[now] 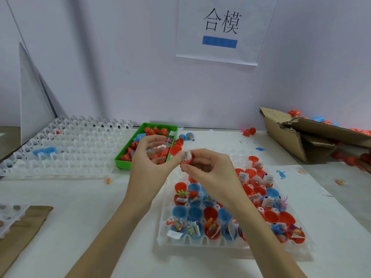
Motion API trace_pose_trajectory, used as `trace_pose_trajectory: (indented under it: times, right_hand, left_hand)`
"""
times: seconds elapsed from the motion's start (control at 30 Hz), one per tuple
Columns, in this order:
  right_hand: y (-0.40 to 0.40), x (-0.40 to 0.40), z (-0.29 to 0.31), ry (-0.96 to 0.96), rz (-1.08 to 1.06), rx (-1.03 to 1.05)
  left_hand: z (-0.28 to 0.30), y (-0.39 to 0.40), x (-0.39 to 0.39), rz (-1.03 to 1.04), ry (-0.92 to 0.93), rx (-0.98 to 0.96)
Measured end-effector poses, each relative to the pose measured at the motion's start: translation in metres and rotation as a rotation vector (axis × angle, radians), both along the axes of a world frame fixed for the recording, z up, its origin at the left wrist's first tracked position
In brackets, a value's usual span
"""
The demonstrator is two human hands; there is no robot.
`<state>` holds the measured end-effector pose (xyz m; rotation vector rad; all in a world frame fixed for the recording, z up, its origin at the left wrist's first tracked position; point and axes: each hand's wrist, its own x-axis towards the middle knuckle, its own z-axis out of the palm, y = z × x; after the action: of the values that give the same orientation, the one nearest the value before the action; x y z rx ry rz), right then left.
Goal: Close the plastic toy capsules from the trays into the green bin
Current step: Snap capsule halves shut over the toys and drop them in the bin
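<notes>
From the head camera I see both hands meeting at the centre of the frame, above the white table (84, 199). My left hand (149, 157) has its fingers curled, thumb and fingertips pinching the rim of a red capsule lid (175, 150). My right hand (208, 167) is curled too, gripping the red capsule base (187, 157), which has a white paper slip sticking out of it. Lid and base are touching at one edge, and the capsule is not closed.

Just behind the left hand, at centre left, sits the green bin (128, 155), holding a heap of red and blue capsules. Below the hands, in the lower right of the frame, the white tray (202, 242) carries open red and blue capsule halves in its cells, many stuffed with small toys and paper slips. My right forearm crosses over part of it.

A stack of white trays (76, 141) fills the left side, with one blue piece (45, 151) lying on it. At the right edge a torn cardboard box (301, 135) lies with red and blue capsules around it. A paper sign (222, 31) hangs on the wall at the top.
</notes>
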<state>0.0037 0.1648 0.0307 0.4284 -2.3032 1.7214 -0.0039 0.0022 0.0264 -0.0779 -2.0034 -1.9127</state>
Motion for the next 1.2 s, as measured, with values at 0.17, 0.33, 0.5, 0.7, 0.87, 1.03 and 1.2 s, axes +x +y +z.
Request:
trace_pose_trajectory:
  times: [0.17,0.33,0.5,0.7,0.87,1.03,1.2]
  right_hand:
    - [0.001,0.001,0.001,-0.016,0.019,-0.022]
    - [0.003,0.001,0.002,-0.03,0.025,-0.06]
    - [0.0,0.0,0.001,-0.004,0.052,-0.056]
    - [0.0,0.002,0.003,0.009,0.074,-0.066]
    - [0.001,0.004,0.008,0.008,0.101,-0.098]
    - [0.002,0.005,0.009,-0.004,0.087,-0.135]
    - [0.002,0.005,0.006,0.017,0.063,-0.055]
  left_hand:
    - [0.0,-0.002,-0.002,-0.227,-0.098,0.17]
    - [0.0,0.0,-0.002,-0.143,0.057,0.045]
    - [0.0,0.0,0.0,-0.055,0.239,-0.123]
    - [0.0,-0.002,-0.001,-0.019,0.398,-0.296]
    - [0.004,-0.01,-0.001,0.038,0.593,-0.493]
    - [0.004,-0.011,-0.003,-0.048,0.633,-0.578]
    - [0.002,-0.008,-0.003,0.021,0.665,-0.612]
